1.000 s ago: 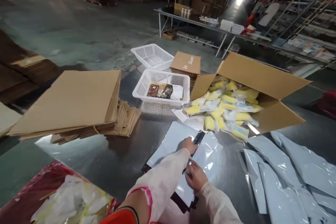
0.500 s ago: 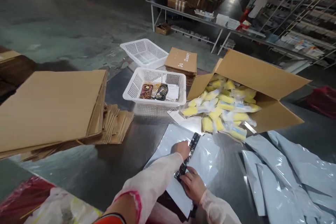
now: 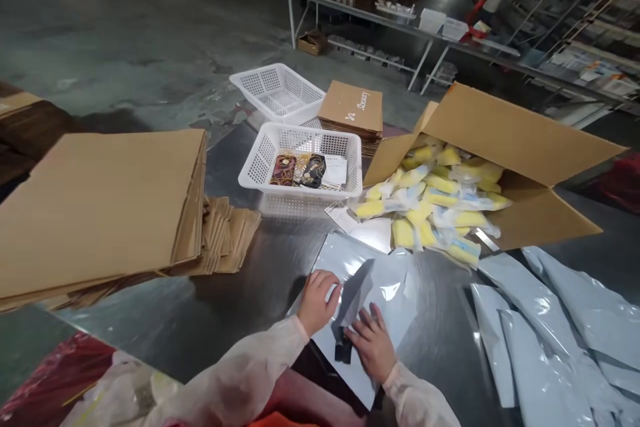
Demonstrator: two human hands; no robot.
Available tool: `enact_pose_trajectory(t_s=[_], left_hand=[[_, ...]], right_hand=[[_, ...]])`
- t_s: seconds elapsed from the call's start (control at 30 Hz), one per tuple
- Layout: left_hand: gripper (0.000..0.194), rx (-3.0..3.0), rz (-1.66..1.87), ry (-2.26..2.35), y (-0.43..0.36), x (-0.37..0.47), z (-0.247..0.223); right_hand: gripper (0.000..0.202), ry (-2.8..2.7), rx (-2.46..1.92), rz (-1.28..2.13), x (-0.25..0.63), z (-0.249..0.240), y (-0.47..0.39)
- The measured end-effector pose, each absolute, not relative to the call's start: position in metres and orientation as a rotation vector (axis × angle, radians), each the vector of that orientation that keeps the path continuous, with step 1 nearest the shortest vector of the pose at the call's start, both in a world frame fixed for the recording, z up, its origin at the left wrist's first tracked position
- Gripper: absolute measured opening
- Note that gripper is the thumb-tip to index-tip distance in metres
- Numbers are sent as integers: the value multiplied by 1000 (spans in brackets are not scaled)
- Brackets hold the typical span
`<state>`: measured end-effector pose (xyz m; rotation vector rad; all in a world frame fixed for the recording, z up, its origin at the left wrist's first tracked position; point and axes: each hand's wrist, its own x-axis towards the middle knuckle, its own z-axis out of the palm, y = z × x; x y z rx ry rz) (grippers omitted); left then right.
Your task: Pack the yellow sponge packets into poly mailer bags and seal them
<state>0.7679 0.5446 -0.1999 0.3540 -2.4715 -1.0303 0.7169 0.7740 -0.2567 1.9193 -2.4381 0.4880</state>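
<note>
A grey-white plastic mailing bag lies in front of me on the metal table, on top of other such bags. Its mouth gapes, showing the dark inner side, and a black strip lies at the near end of the opening. My left hand is over the bag's left part, fingers curved and the thumb apart from them. On the other side of the mouth, my right hand rests on the plastic with its fingers spread, thumb side by the black strip.
Several filled grey bags lie at right. Behind stands an open carton spilling yellow wrapped packets. A white basket holds patterned items and papers; another basket is behind it. Flattened cardboard is stacked at left.
The mailing bag's mouth has come open where the black strip was lying flat. My left hand has moved left off the strip. The right hand's fingers have spread on the plastic.
</note>
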Motion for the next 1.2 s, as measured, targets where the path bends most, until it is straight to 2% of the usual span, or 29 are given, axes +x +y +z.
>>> enact_pose_trajectory(t_s=[0.13, 0.27, 0.4, 0.53, 0.7, 0.9, 1.07, 1.2], left_hand=[[22, -18, -868, -2469, 543, 798, -185], [33, -538, -809, -2771, 560, 801, -196], [51, -285, -711, -3240, 560, 791, -227], [70, 36, -690, -3316, 557, 795, -252], [71, 260, -600, -3274, 575, 801, -267], [71, 260, -565, -3257, 580, 804, -278], [67, 284, -671, -3198, 568, 793, -240], [44, 380, -811, -2943, 510, 717, -180]], right_hand=[[31, -2247, 2396, 530, 738, -257, 765], [27, -2264, 2630, 530, 751, -267, 755], [34, -2255, 2751, 588, 747, -258, 754], [59, -2398, 2388, 698, 727, -246, 759], [60, -2789, 1704, 290, 686, -255, 759], [57, -2900, 1708, 112, 661, -258, 757], [59, -2873, 1699, 171, 652, -242, 740], [60, -2797, 1781, 194, 646, -240, 728]])
